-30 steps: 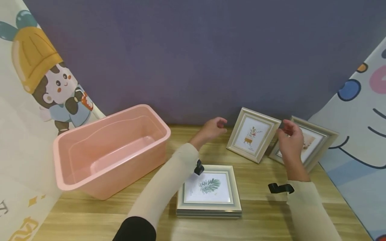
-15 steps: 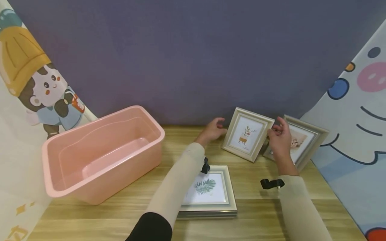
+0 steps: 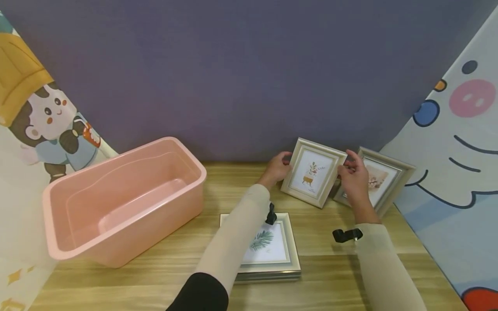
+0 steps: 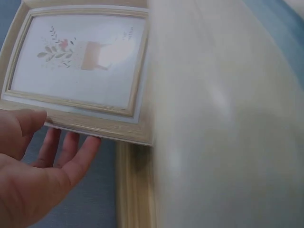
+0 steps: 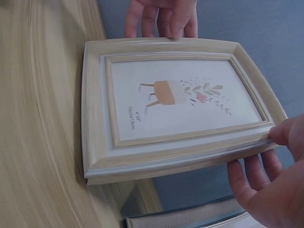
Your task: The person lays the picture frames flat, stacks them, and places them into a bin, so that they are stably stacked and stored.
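A light wood-coloured picture frame with a potted-plant print leans back at the rear of the table, slightly tilted. My left hand holds its left side edge, thumb on the front and fingers behind, as the left wrist view shows. At the opposite edge my right hand pinches the frame between thumb and fingers; in the right wrist view its fingers reach behind the rim. Just right of it leans a second picture frame with a brownish photo, partly hidden by my right hand.
A pink plastic bin stands at the left of the wooden table. In front of me lies a stack of picture frames, the top one with a green leaf print, under my left forearm. A dark wall rises behind.
Both hands have closed in on the plant-print frame, left from beside it, right from its upper right, and now grip its edges. The head view has shifted a little right.
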The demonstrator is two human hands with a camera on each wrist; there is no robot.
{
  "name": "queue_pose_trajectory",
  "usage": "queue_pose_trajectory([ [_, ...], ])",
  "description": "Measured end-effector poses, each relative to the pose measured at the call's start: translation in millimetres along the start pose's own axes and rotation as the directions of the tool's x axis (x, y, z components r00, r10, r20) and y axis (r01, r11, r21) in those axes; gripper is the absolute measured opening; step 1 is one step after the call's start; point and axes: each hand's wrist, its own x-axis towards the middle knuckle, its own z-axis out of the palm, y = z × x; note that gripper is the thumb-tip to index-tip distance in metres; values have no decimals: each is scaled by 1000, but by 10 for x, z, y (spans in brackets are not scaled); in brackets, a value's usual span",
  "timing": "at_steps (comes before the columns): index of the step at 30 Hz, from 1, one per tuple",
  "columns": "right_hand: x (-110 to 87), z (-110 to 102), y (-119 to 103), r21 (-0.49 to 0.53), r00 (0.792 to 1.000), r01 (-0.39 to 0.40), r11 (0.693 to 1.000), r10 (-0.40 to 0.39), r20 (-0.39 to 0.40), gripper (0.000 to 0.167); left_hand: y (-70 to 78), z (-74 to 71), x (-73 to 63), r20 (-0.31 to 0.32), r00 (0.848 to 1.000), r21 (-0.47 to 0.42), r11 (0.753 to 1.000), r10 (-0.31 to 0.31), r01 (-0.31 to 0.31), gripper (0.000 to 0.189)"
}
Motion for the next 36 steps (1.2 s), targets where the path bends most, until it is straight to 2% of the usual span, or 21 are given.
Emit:
queue_pose_trajectory([
  [3,1,9,13,3,1000,8,1000,-8,2,61,-2,23,0,-37,999,42,999,-9,11,47],
  [11,31,19,43,-5,1000,29,1000,-29,-7,61,4,24,20,-53,999,108,994,-1,7,47],
  [27,11,39,67,-54,994,98,994,-100,-32,57,4,-16,7,-44,999,107,994,30,-25,45],
  [36,0,26,-36,-58,997,73,996,-74,-17,58,48,-119,-34,-12,999,76,996,46,-45,47],
])
